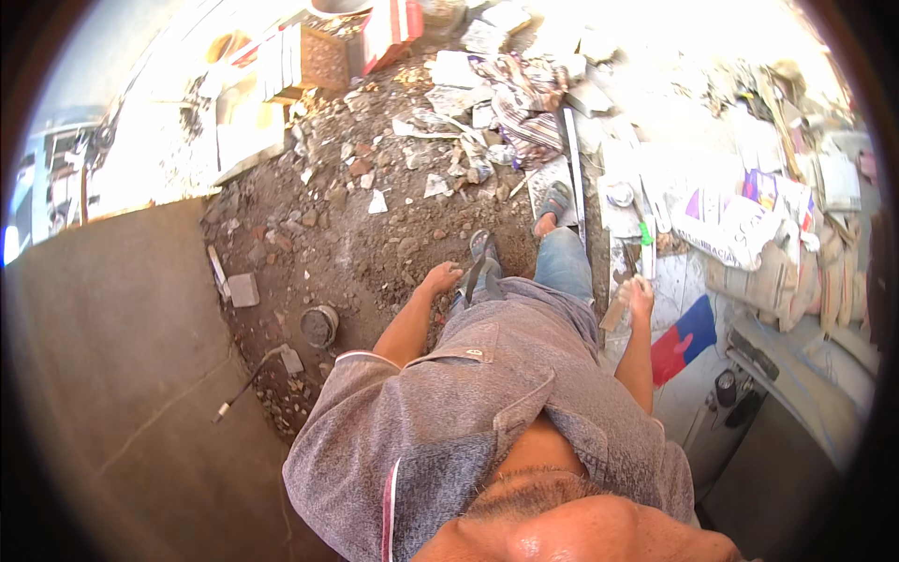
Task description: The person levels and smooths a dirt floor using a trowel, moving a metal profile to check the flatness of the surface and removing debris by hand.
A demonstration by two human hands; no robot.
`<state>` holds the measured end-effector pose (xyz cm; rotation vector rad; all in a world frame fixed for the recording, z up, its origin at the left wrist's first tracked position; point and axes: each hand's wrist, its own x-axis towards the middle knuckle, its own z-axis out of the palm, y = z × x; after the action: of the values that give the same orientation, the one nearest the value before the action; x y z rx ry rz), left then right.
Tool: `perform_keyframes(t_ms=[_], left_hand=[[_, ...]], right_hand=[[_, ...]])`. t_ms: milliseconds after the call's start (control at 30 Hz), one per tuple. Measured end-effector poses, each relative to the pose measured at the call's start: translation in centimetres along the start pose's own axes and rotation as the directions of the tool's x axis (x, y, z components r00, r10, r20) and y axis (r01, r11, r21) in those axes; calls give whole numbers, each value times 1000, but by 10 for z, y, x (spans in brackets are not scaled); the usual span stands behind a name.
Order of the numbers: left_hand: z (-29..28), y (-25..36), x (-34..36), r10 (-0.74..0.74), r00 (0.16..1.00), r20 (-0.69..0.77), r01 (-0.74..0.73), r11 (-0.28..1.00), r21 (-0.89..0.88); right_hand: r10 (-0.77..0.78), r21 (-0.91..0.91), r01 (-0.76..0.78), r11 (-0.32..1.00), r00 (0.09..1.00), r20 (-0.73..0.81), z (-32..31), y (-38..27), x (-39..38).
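My left hand hangs beside my left thigh, its fingers loosely bent and apart, with nothing visible in them. A dark strap-like strip lies close to it over my trousers; I see no grip on it. My right hand is closed in a fist beside my right leg. Against its lower left side shows a flat brown piece, like wood; whether the fist holds it cannot be made out. My sandalled feet stand ahead, the right sandal near a long pale straight bar.
Rubble and loose soil spread ahead and left. A round metal tin, a grey block and a cable lie near the left concrete slab. Sacks and a blue-and-red sheet are right; wooden boxes stand far ahead.
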<state>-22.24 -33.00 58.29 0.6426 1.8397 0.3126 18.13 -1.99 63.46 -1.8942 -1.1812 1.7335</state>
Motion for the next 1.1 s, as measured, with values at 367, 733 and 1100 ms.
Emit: perform_keyframes(t_ms=[367,733,1100], left_hand=[[-114,-36,-18,-156,837,-524,-167,839,-517],[79,-140,-92,-483,861,-159,314,751,-581],[37,-97,-85,-402,852,-335,84,737,-671]], right_hand=[[-117,-888,377,265,926,358,31,73,-53],[61,-353,33,935,966,251,76,-61,-13],[99,-484,58,873,951,293,91,-50,2]])
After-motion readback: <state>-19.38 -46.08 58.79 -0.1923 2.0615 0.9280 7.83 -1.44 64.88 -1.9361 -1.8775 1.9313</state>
